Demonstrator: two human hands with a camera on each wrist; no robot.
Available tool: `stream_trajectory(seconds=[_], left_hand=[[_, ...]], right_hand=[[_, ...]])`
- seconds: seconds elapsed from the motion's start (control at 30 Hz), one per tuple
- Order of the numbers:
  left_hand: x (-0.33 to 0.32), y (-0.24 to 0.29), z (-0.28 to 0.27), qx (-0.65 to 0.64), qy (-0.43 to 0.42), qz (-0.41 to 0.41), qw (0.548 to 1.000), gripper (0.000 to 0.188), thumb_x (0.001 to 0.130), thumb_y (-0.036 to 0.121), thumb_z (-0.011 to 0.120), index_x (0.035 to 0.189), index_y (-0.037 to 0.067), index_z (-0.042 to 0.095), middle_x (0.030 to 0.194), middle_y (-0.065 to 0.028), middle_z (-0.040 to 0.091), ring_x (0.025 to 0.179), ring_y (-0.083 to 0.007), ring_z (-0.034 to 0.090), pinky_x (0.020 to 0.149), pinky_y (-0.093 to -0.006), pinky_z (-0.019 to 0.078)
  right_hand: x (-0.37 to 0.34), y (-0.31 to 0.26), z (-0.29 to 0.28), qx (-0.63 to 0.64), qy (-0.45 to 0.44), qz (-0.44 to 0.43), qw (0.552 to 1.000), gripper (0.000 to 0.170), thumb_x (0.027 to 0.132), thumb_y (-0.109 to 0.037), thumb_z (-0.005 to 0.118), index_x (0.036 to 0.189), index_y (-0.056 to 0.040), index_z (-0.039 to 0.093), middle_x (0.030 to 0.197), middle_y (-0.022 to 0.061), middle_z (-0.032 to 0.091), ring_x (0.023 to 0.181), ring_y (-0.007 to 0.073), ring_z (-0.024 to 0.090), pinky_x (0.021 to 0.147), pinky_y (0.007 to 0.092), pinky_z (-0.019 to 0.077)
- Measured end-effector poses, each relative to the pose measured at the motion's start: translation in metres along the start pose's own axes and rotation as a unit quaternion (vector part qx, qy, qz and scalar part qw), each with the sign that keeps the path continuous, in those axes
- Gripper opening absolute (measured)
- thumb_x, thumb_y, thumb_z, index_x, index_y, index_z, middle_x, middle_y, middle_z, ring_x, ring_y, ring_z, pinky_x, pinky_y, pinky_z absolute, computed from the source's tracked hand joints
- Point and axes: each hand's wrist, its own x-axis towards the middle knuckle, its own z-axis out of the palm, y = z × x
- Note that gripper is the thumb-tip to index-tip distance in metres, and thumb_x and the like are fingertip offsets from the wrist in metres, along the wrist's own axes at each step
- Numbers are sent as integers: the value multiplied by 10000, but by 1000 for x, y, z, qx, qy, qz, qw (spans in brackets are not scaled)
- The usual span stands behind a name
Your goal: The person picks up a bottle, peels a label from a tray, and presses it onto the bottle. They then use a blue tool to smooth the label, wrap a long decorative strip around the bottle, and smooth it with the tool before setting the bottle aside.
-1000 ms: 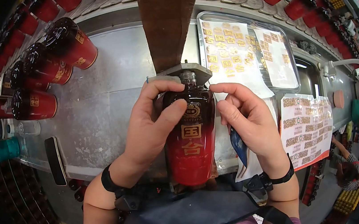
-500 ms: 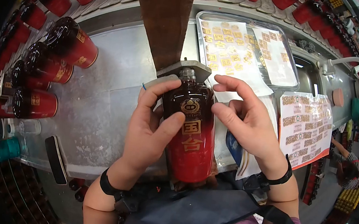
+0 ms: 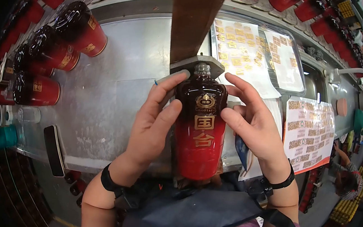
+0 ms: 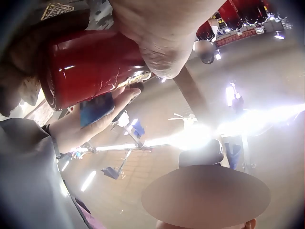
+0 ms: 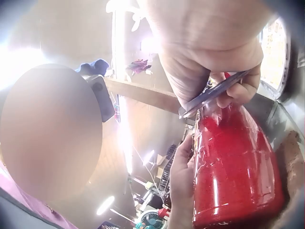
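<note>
A glass bottle (image 3: 197, 154), dark at the shoulder and red below, lies in front of the person with gold characters facing up. Its clear neck points at a grey angular plate (image 3: 217, 65). My left hand (image 3: 151, 123) is along the bottle's left shoulder, thumb at its edge and fingers lightly bent. On the other side, my right hand (image 3: 259, 127) has its thumb and fingertips close to the right shoulder. A flat blue piece (image 3: 241, 150) shows under that hand; in the right wrist view its thin edge (image 5: 217, 93) runs between the bent fingers.
Similar bottles (image 3: 78, 28) stand at the left, and more line the curved conveyor behind. A tray (image 3: 302, 78) carries sheets of gold stickers; another sticker sheet (image 3: 308, 136) lies right. A brown beam (image 3: 195, 20) rises behind the plate. A phone (image 3: 54, 150) lies near the left edge.
The bottle has turned so its round gold emblem faces up more squarely. My left thumb has drawn back from the bottle's front to its left edge. The head view has shifted slightly.
</note>
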Motion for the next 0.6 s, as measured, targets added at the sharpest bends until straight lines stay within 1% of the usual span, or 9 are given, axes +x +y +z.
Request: stream_trajectory(seconds=[0.03,0.07,0.1,0.13,0.17,0.2,0.23,0.33,0.6], left_hand=[[-1,-1,-1,0,-5,-17,1000,532,989,65,522,1493,38,350,1427,-108,449,1316,-182,448,1088,-326,384],[-3,-1,1,-2,0,-18,1000,532,989,65,522,1493,38,350,1427,-108,449,1316,-182,448,1088,-326,384],[-4,-1,5,-1,-6,-2,1000,572,971,58,553,1501,46,335,1430,-106,437,1313,-189,452,1089,-335,387],[-5,-1,6,1,-13,14,1000,615,953,51,584,1509,55,320,1434,-103,424,1311,-196,456,1090,-345,390],[-5,-2,5,17,-9,-10,1000,709,906,53,660,1518,72,303,1418,-96,406,1310,-212,459,1086,-367,404],[-5,-3,5,15,-6,-9,1000,709,906,53,660,1518,72,303,1418,-96,406,1310,-212,459,1086,-367,404],[-5,-4,4,21,-4,-13,1000,725,892,64,681,1515,74,309,1408,-94,398,1314,-217,456,1082,-375,410],[-5,-6,4,26,0,-18,999,746,872,83,714,1506,77,322,1398,-93,387,1326,-228,445,1079,-389,414],[-4,-8,4,25,2,-14,1000,745,858,94,735,1491,83,342,1410,-96,377,1350,-237,423,1084,-408,407]], right_hand=[[-1,4,-1,2,1,7,1000,705,856,-180,776,1455,-41,429,1271,103,521,768,33,470,718,190,434],[-2,6,0,5,2,14,1000,724,853,-179,779,1464,-37,418,1264,99,517,763,27,466,730,188,435],[-3,5,2,5,1,23,1000,765,845,-178,788,1482,-30,390,1254,92,511,753,33,461,741,193,442],[-3,9,4,3,-2,25,1000,765,845,-178,788,1482,-30,390,1254,92,511,753,33,461,741,193,442],[-3,14,6,9,-8,3,1000,781,841,-175,792,1487,-27,380,1255,96,513,762,36,473,743,196,446],[-3,17,8,15,-13,-19,1000,796,836,-171,797,1491,-24,370,1257,100,515,771,39,484,744,200,450],[-2,12,14,30,-9,-20,999,826,826,-153,806,1500,-16,348,1257,109,519,793,47,514,749,206,463],[-3,8,15,42,-8,-2,999,832,820,-137,809,1499,-13,345,1257,115,523,812,49,533,751,209,472],[-2,11,11,55,-20,6,998,831,818,-126,812,1501,-21,349,1270,105,498,769,38,498,714,200,459]])
